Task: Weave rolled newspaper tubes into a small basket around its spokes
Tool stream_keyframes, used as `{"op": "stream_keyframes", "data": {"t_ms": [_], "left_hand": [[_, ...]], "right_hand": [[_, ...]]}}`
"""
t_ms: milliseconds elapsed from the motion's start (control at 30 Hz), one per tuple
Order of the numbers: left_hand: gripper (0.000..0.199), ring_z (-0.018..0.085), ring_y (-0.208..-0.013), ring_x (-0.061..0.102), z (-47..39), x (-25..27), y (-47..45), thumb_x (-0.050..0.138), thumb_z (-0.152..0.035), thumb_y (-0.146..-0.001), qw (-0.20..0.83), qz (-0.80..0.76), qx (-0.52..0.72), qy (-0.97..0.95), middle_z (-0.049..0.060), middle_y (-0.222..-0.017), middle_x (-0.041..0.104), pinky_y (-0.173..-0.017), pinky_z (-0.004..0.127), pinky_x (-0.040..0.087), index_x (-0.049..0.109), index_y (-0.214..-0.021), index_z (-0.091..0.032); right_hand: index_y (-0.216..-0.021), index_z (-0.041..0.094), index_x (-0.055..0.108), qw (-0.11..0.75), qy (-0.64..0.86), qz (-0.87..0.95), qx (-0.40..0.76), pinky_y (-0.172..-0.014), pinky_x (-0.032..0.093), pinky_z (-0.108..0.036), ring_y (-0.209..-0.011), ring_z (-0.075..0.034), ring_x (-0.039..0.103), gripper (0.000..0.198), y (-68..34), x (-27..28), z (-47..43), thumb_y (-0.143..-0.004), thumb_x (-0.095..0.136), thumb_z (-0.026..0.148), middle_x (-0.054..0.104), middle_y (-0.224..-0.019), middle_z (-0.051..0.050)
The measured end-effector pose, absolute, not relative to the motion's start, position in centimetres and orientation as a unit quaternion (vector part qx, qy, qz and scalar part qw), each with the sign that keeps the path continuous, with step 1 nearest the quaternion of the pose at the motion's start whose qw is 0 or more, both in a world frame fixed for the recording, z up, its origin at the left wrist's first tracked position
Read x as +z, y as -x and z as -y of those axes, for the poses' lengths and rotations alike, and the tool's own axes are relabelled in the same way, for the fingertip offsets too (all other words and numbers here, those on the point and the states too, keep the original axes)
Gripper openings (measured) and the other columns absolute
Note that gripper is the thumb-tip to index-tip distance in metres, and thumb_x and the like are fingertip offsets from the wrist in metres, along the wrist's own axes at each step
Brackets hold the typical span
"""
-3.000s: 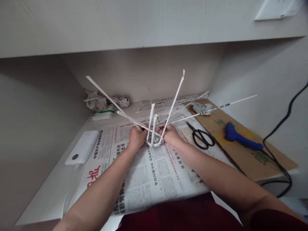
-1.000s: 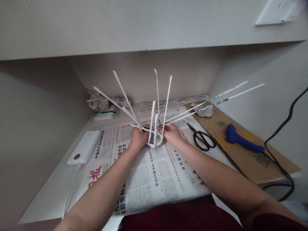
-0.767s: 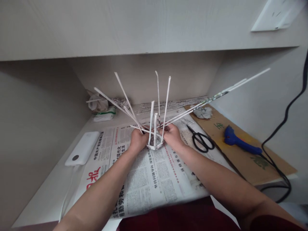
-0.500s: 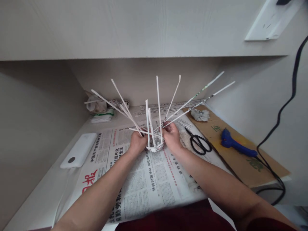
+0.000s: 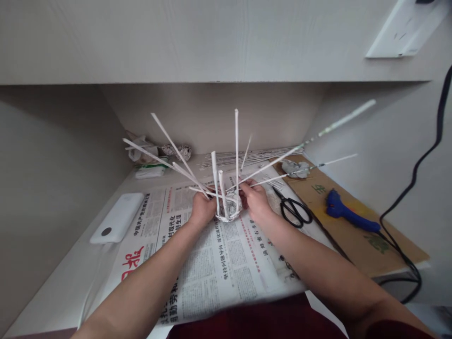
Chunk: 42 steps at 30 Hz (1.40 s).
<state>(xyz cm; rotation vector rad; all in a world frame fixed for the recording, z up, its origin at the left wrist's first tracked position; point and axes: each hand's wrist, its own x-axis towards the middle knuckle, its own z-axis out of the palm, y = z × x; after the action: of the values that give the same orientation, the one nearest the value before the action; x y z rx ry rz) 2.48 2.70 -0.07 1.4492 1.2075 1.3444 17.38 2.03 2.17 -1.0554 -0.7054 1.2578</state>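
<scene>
Head view: left hand (image 5: pixel 204 207) holds one woven basket (image 5: pixel 228 218); right hand (image 5: pixel 257 202) at its rim, grip unclear; one glue gun (image 5: pixel 349 215).

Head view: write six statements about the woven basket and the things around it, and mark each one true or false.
1. The woven basket is between the left grip and the right grip. True.
2. The rods rising from the basket all stand straight up. False: several rods slant outward, to both sides.
3. The blue glue gun lies on the cardboard. True.
4. The black scissors lie to the left of the basket. False: the scissors lie to its right, beside the cardboard.
5. A bundle of thin sticks lies toward the back. True.
6. The white block lies next to the glue gun. False: the white block is on the far left.
</scene>
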Motion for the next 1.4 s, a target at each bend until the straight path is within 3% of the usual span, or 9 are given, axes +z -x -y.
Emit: {"op": "stream_keyframes", "data": {"t_ms": [200,433,700,867,1067,1133,1200,1300,1400], "left_hand": [[0.016,0.023,-0.08,0.072,-3.1,-0.5,-1.9,0.067,-0.025,-0.072,0.326,-0.528,0.525,-0.582,0.007,-0.082,0.077,-0.071,0.029,0.054,0.075,-0.082,-0.016],[0.016,0.021,-0.074,0.072,-2.5,0.5,-2.1,0.062,-0.018,-0.074,0.304,-0.545,0.493,-0.607,0.003,-0.08,0.077,-0.066,0.027,0.052,0.077,-0.081,-0.019],[0.014,0.022,-0.076,0.071,-2.2,1.0,-1.8,0.065,-0.021,-0.074,0.261,-0.552,0.46,-0.645,0.004,-0.08,0.077,-0.07,0.027,0.051,0.078,-0.081,-0.021],[0.016,0.021,-0.073,0.069,-2.8,1.2,-1.2,0.068,-0.029,-0.074,0.332,-0.525,0.466,-0.63,0.005,-0.078,0.075,-0.065,0.027,0.051,0.076,-0.081,-0.018],[0.037,0.017,-0.058,0.062,-3.1,2.5,-0.5,0.073,-0.047,-0.071,0.46,-0.503,0.479,-0.553,0.007,-0.071,0.07,-0.051,0.025,0.047,0.075,-0.087,-0.014],[0.043,0.019,-0.066,0.065,-3.0,3.1,0.2,0.075,-0.042,-0.069,0.55,-0.456,0.458,-0.529,0.011,-0.082,0.073,-0.055,0.026,0.05,0.074,-0.101,-0.013],[0.053,0.024,-0.085,0.069,-3.0,3.6,1.2,0.079,-0.03,-0.064,0.628,-0.387,0.423,-0.525,0.015,-0.101,0.073,-0.07,0.03,0.055,0.07,-0.114,-0.014],[0.065,0.025,-0.102,0.067,-3.1,3.9,2.5,0.08,-0.019,-0.062,0.681,-0.331,0.372,-0.537,0.014,-0.118,0.069,-0.087,0.035,0.055,0.065,-0.125,-0.021],[0.062,0.024,-0.098,0.069,-3.4,3.6,3.1,0.082,-0.02,-0.062,0.676,-0.356,0.364,-0.533,0.013,-0.114,0.071,-0.084,0.036,0.056,0.067,-0.121,-0.02]], "right_hand": [[-0.082,0.02,0.061,0.566,0.462,0.376,0.57,-0.053,0.045,-0.026,-0.059,-0.017,0.063,0.033,-16.4,2.3,-0.9,-0.056,0.075,0.033,0.065,-0.059,0.004],[-0.08,0.021,0.061,0.599,0.477,0.292,0.573,-0.053,0.047,-0.025,-0.058,-0.016,0.063,0.032,-15.4,1.1,-0.8,-0.059,0.076,0.041,0.065,-0.061,0.004],[-0.081,0.018,0.067,0.598,0.483,0.334,0.546,-0.061,0.051,-0.029,-0.073,-0.022,0.068,0.031,-15.3,-0.6,-1.2,-0.059,0.073,0.038,0.072,-0.071,-0.003],[-0.074,0.019,0.066,0.583,0.467,0.352,0.564,-0.058,0.051,-0.03,-0.068,-0.023,0.068,0.024,-15.8,-0.3,-1.7,-0.06,0.07,0.039,0.071,-0.069,-0.004],[-0.065,0.02,0.062,0.546,0.496,0.354,0.575,-0.05,0.046,-0.028,-0.064,-0.022,0.066,0.024,-16.6,0.6,-2.0,-0.057,0.073,0.041,0.068,-0.06,-0.003],[-0.065,0.02,0.063,0.538,0.498,0.342,0.589,-0.047,0.045,-0.027,-0.061,-0.022,0.065,0.024,-16.8,1.0,-2.0,-0.057,0.074,0.039,0.067,-0.058,-0.003],[-0.066,0.019,0.063,0.534,0.497,0.333,0.598,-0.045,0.044,-0.027,-0.057,-0.02,0.064,0.023,-17.0,1.4,-2.1,-0.056,0.075,0.036,0.067,-0.057,-0.002],[-0.063,0.019,0.063,0.531,0.498,0.313,0.61,-0.043,0.042,-0.027,-0.053,-0.019,0.061,0.021,-17.3,1.8,-2.2,-0.053,0.077,0.031,0.066,-0.055,-0.001],[-0.06,0.018,0.063,0.521,0.498,0.309,0.621,-0.041,0.041,-0.026,-0.054,-0.02,0.062,0.022,-17.4,2.0,-2.1,-0.048,0.079,0.029,0.067,-0.056,-0.002]]}}
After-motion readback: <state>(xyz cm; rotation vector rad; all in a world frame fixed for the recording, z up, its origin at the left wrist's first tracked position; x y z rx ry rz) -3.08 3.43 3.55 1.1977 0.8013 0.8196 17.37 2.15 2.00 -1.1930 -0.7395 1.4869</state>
